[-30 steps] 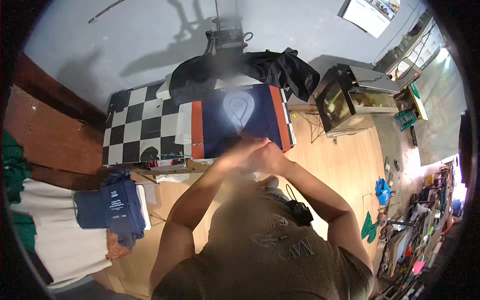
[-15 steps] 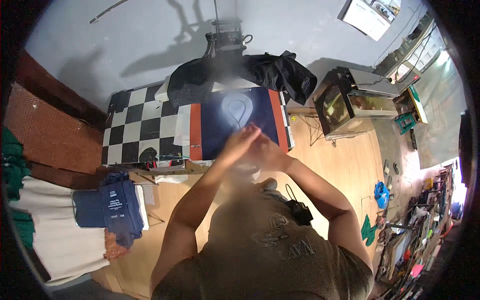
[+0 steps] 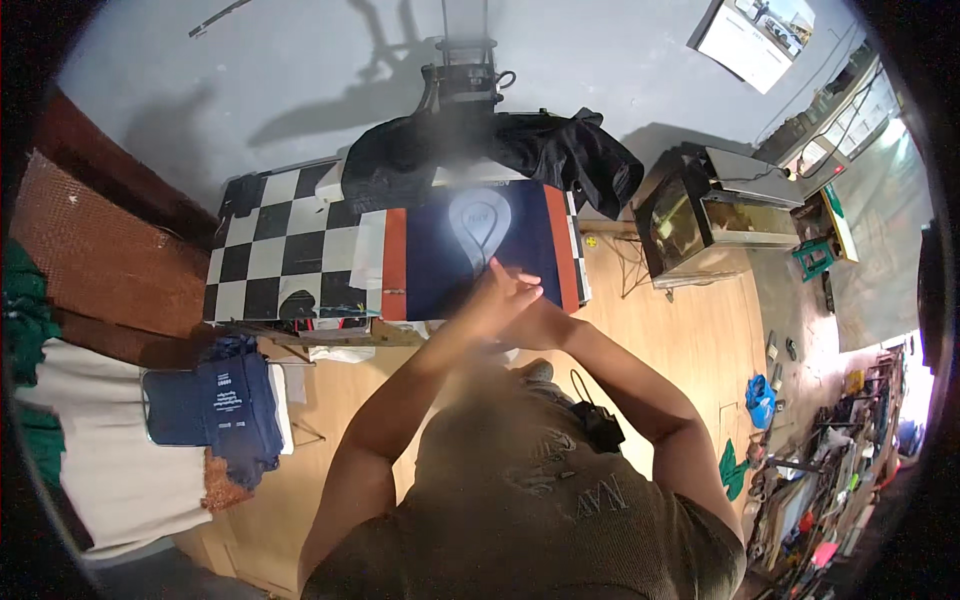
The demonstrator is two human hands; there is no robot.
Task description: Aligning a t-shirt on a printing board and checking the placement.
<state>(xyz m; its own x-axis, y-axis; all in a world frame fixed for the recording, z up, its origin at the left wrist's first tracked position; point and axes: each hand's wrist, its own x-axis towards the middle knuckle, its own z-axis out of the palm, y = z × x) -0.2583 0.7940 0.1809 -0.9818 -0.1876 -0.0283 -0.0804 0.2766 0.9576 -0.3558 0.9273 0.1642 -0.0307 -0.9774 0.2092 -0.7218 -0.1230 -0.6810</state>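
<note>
My left hand [image 3: 492,298] and my right hand [image 3: 542,324] meet at the front edge of a dark blue panel with orange side bands [image 3: 424,262]. The left hand overlaps the right. One of its fingers points up and away while others stretch out to the right, and I see nothing held in it. My right hand's fingers are mostly hidden behind the left. Just beyond the fingertips, a pale teardrop shape [image 3: 463,208] shows on the panel. I cannot tell whether the hands touch the panel. The panel lies on a black-and-white checkered table [image 3: 300,221].
Black cloth [image 3: 580,158] is bunched at the table's back, under a metal fixture [image 3: 462,85]. To the right stands a glass tank [image 3: 690,215]. Folded dark blue cloths [image 3: 240,410] lie on the left. Cluttered shelves [image 3: 835,490] stand at the lower right.
My hands, blurred and pressed together before, have shifted: the left hand now lies across the right, its fingers spread. The view has moved slightly. The panel stays in place.
</note>
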